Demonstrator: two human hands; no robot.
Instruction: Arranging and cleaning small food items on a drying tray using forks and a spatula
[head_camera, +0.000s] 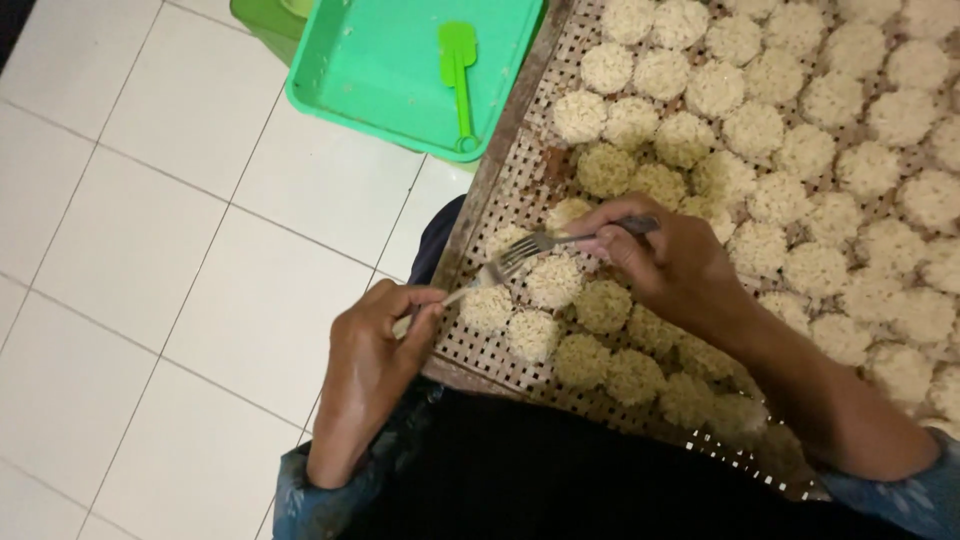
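The right grip (665, 262) is closed on a fork (560, 243); a thin utensil (470, 290) is pinched by the left grip (385, 335) over noodle rounds (553, 280).

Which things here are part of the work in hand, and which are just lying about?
In use: right hand, fork, left hand, second utensil, rice rounds, woven tray.
Lying about: green tub, green spatula, tiled floor.

tray (505, 175): brown, woven lattice | rice discs (753, 130): cream-white | tub (390, 70): green | spatula (458, 60): bright green | fork (560, 242): silver-grey | floor (150, 250): white tiles, grey grout
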